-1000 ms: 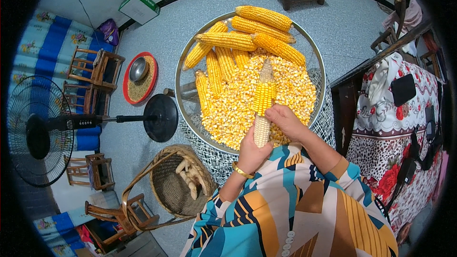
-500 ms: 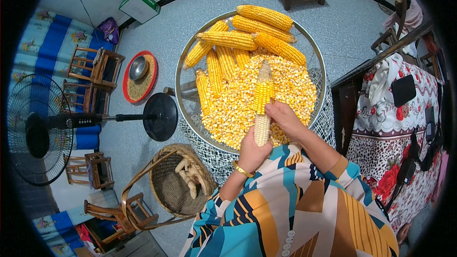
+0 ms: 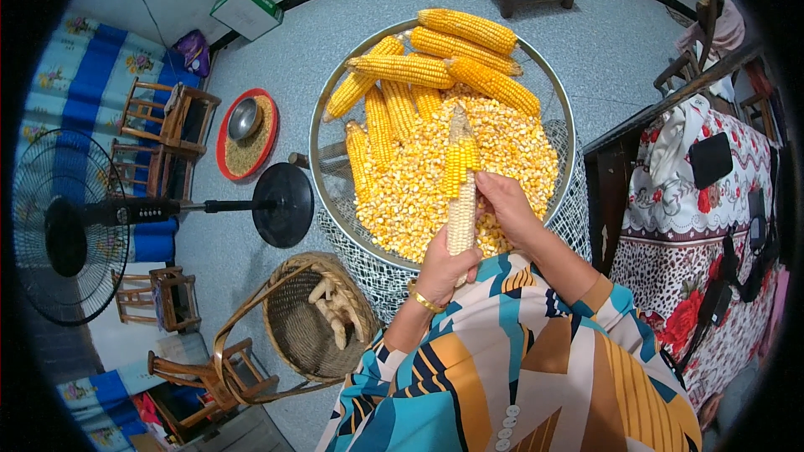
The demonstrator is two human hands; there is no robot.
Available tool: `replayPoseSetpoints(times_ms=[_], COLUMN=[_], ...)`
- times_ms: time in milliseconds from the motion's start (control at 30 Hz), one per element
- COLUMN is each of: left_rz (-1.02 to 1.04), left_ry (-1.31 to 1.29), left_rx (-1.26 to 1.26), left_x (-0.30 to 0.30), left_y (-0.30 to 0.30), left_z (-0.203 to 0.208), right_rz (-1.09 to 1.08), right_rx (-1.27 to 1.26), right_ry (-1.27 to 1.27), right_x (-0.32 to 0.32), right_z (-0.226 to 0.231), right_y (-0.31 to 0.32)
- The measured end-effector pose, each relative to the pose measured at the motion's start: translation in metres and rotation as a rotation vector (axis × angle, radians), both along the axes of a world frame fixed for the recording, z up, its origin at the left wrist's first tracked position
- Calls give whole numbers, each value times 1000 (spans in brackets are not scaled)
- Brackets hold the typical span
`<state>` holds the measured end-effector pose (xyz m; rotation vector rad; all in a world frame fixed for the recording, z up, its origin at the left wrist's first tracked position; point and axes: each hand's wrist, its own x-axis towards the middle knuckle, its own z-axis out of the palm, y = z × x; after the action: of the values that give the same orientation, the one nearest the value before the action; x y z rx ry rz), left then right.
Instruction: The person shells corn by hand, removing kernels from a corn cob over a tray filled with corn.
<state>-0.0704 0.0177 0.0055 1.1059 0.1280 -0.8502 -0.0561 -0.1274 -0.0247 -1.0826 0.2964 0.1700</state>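
Note:
My left hand grips the bare lower end of a corn cob, held upright over a round metal sieve tray. Only a band of yellow kernels is left on the cob's upper part. My right hand rests against the cob's right side, thumb and fingers pressing on it. Under the hands lies a heap of loose kernels. Several whole yellow cobs are piled at the tray's far and left side.
A woven basket with several stripped cobs stands at lower left. A standing fan lies across the floor with its round base near the tray. A red tray with a metal bowl, small wooden chairs and a cloth-covered table surround the spot.
My right hand has shifted slightly along the cob. The cob, the tray and my left hand stay where they were.

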Motion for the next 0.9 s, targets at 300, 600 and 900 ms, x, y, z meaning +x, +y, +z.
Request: replayPoseSetpoints(times_ms=[300,600,900], left_rz=[106,-28,-15], left_ry=[-201,-437,-76], left_rx=[273,449,115], left_x=[-4,-5,-3], left_y=[-1,-1,0], left_z=[-16,-19,-8], right_rz=[-138,88,145], right_rx=[-205,-218,-157], right_ry=[-117,-61,-159], right_x=[1,3,-4], right_z=[-12,-3,-6], right_y=[-2,-5,-10])
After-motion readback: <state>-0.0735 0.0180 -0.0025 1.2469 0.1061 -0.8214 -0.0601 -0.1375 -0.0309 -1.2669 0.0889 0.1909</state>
